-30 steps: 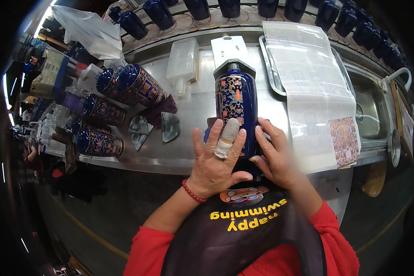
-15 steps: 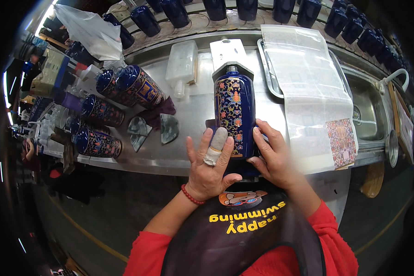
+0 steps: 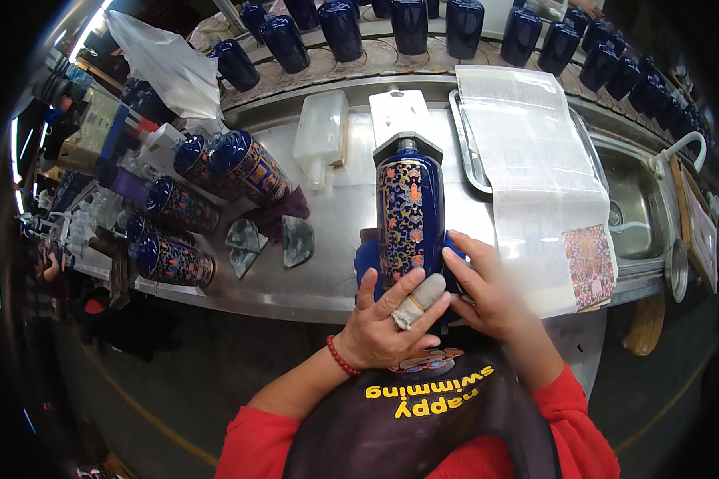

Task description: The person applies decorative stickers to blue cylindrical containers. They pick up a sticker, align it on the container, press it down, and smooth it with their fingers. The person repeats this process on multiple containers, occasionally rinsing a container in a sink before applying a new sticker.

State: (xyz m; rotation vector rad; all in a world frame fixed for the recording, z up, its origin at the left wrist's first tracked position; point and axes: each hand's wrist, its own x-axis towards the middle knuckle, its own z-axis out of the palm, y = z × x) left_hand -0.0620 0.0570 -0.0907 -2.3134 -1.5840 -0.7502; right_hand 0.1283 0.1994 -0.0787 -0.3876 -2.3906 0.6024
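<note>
A dark blue bottle lies in front of me with its neck away. A colourful flower-patterned panel covers its upper side. My left hand rests on the bottle's near end, fingers stretched out and apart. One finger wears a greyish-white finger cover, and a red bead bracelet circles the wrist. My right hand has its bent fingers against the bottle's right side near the base; its palm side is partly hidden. Behind the neck is a dark angular support. Something bright blue shows left of the bottle.
Several patterned bottles lean at the left, beside dark cut pieces and a purple cloth. A clear bottle lies farther back. White sheets cover a tray at right, before a sink. Plain blue bottles line the back.
My left hand has turned and slid right, its fingers now across the bottle's near end. My right hand stays at the bottle's side. The whole view has shifted slightly.
</note>
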